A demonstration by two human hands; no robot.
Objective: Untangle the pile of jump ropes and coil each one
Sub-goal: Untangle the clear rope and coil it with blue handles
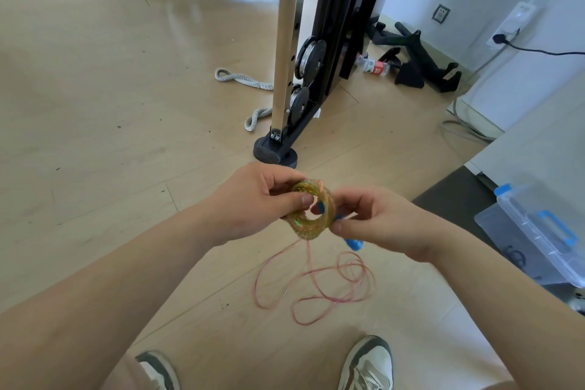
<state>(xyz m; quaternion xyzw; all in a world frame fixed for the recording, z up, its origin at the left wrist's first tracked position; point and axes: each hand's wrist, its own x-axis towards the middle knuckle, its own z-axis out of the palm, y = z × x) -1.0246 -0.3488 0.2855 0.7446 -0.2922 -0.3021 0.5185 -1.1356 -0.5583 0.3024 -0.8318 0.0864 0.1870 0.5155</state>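
Observation:
A thin pink jump rope is wound into a tight yellowish ring-shaped coil [311,212] held up in front of me. My left hand [253,203] pinches the coil's left side, thumb on its inner edge. My right hand [373,218] grips the coil's right side together with a blue handle [354,244] that sticks out below the fingers. The loose rest of the pink rope [316,285] hangs from the coil and lies in loops on the wooden floor between my feet.
A black and steel gym machine's post and foot [278,152] stand just beyond my hands. Grey thick rope [240,79] lies on the floor by it. A clear plastic box with blue latches [538,231] sits to the right. My shoes [367,364] are at the bottom.

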